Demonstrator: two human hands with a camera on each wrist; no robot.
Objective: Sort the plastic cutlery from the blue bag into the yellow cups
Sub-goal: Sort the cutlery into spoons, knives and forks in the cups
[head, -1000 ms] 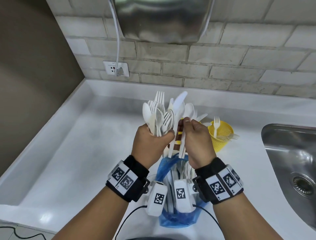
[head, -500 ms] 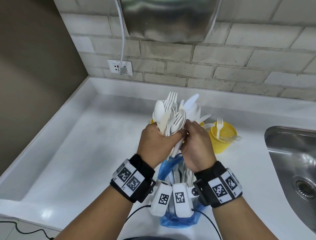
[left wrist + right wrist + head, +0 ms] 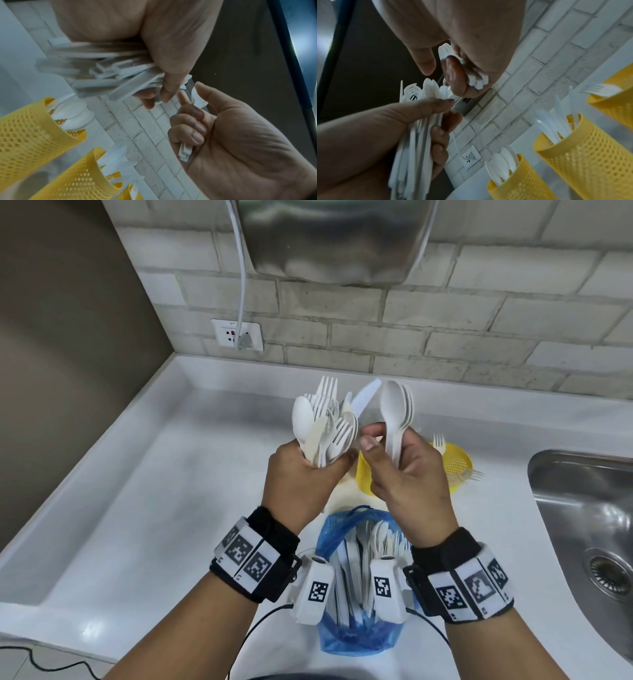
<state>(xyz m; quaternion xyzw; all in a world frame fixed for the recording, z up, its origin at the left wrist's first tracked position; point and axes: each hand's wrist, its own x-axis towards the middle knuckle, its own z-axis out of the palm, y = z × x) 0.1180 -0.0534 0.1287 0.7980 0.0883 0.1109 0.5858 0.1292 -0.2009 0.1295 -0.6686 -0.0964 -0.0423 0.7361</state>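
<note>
My left hand point(image 3: 308, 470) grips a bundle of mixed white forks, spoons and knives point(image 3: 322, 426) upright above the counter. Just to its right, my right hand point(image 3: 383, 450) holds a small stack of white spoons point(image 3: 395, 409) by the handles, bowls up. Below the wrists stands the blue bag point(image 3: 359, 628) with more cutlery inside. Three yellow mesh cups show in the right wrist view: one with spoons point(image 3: 513, 180), one with knives point(image 3: 590, 148), one with forks point(image 3: 616, 102). From the head, the fork cup point(image 3: 455, 467) shows right of my hands.
A steel sink point(image 3: 589, 525) lies at the right edge. The white counter point(image 3: 137, 508) has a raised lip on the left and back. A wall socket point(image 3: 236, 335) with a white cable sits on the brick wall, under a steel appliance point(image 3: 332, 241).
My right hand has drawn a few spoons out of the bundle and moved right, away from the left hand. The left hand still holds the rest.
</note>
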